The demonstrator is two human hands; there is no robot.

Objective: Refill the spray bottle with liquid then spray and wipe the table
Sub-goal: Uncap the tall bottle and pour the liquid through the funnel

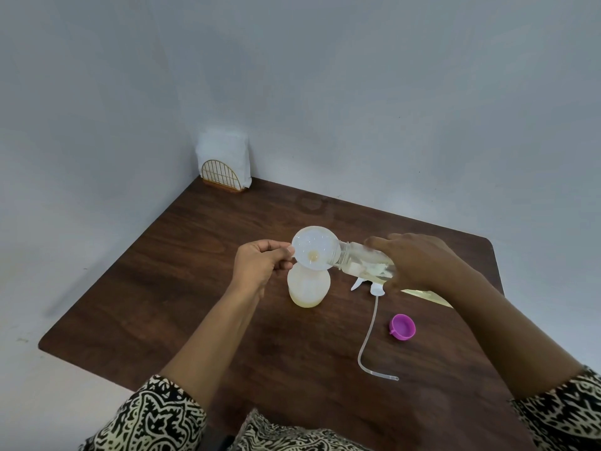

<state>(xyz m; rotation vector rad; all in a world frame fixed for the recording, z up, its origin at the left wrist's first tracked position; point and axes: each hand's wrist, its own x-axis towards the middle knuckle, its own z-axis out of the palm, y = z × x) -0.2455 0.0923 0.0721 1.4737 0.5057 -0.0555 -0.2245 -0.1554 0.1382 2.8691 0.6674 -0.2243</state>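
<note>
I see left grip [260, 265] pinching rim of round translucent funnel [312, 245] atop squat frosted spray bottle [309, 288] on dark wooden desk [162, 288]; right grip [419, 262] curled round tilted clear bottle [354, 258], base hidden.

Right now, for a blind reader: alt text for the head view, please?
A right hand tips a clear plastic bottle into a translucent white funnel that the left hand holds on a squat translucent spray bottle. Its white trigger sprayer and a purple cap lie on the dark wooden table.
</note>
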